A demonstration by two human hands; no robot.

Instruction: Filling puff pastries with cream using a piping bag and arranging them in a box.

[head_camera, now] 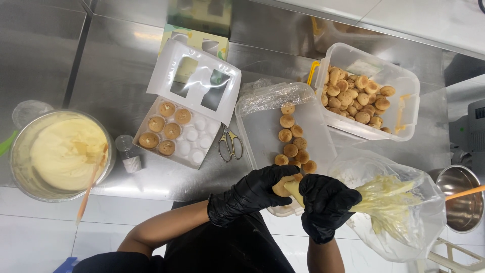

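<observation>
My left hand [252, 192], in a black glove, grips a small round golden pastry [282, 188] at the table's front edge. In the black-gloved right hand [326, 205] is a clear piping bag [394, 202] smeared with pale yellow cream, its tip pushed into the pastry. Just beyond the hands, a shallow clear tray [262, 131] carries a line of several similar pastries [292, 144]. A deeper clear tub [404, 86] at the back right is heaped with more of them.
A white window-lid box [194, 83] holds several filled cupcakes [164, 131]. Scissors [230, 143] lie beside it. A steel bowl of yellow cream [63, 151] with a spatula sits left, a small bottle [129, 154] next to it. Another steel bowl [462, 194] stands far right.
</observation>
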